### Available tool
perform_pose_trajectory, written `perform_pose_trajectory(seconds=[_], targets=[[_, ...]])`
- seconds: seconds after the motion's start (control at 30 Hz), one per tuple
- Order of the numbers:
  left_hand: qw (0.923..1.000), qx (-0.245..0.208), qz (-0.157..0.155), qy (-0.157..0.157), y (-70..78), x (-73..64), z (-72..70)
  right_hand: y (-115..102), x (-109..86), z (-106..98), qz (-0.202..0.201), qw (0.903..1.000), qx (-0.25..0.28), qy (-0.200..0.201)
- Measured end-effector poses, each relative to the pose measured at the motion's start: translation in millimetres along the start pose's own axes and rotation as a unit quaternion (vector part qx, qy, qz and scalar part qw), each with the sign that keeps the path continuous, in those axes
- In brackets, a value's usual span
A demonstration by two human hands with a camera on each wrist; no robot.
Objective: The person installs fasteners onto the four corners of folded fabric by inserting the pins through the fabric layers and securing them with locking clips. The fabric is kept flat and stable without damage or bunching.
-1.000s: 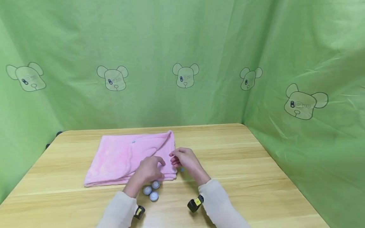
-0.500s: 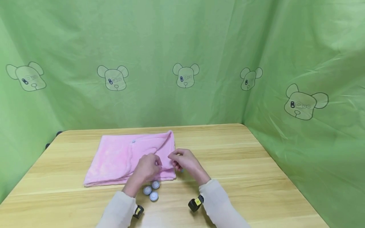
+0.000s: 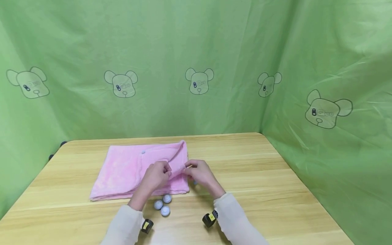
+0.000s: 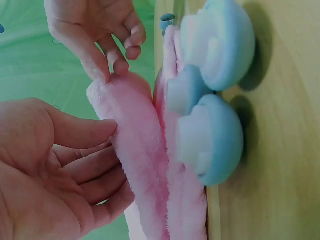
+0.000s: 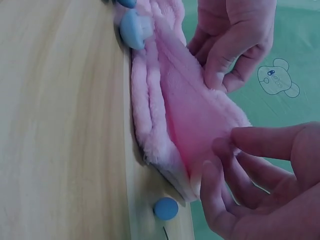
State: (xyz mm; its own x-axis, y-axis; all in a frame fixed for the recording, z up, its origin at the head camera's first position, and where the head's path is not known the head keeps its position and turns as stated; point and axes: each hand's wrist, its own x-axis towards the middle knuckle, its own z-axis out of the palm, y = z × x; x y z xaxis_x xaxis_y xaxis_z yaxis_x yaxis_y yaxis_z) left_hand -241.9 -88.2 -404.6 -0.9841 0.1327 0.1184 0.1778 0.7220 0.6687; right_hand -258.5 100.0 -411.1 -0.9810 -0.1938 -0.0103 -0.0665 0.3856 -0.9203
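Observation:
A folded pink plush cloth (image 3: 120, 170) lies on the wooden table, its near right flap raised between both hands. My left hand (image 3: 157, 175) pinches the flap's edge between thumb and fingers, as the left wrist view shows. To its right, my right hand (image 3: 199, 172) grips the same edge near the corner, thumb and fingertips on the fabric (image 5: 200, 117). Below the left hand, three mushroom-shaped pieces with light blue domes and pale stems, one a blue-domed piece (image 4: 212, 140), sit by the cloth's front edge. A small blue disc (image 5: 166, 208) lies beneath the right hand.
Another small bluish piece (image 3: 143, 152) shows on the cloth toward the back. Green curtains (image 3: 232, 112) with printed bear heads stand behind and beside the table (image 3: 251, 190). Black wrist-worn devices (image 3: 209, 219) hang below both sleeves.
Both hands have closed from looser finger poses onto the cloth's edge. The left hand has moved slightly up and left, and the flap now rises between them. The blue-domed pieces stay put.

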Motion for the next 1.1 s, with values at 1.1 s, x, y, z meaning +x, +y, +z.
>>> perform_pose_trajectory(seconds=[1.1], targets=[[0.9971, -0.043, 0.018, 0.061, 2.3, 3.4, 5.4, -3, 1.8, -36, 0.021, 0.9830, -0.157, 0.093]])
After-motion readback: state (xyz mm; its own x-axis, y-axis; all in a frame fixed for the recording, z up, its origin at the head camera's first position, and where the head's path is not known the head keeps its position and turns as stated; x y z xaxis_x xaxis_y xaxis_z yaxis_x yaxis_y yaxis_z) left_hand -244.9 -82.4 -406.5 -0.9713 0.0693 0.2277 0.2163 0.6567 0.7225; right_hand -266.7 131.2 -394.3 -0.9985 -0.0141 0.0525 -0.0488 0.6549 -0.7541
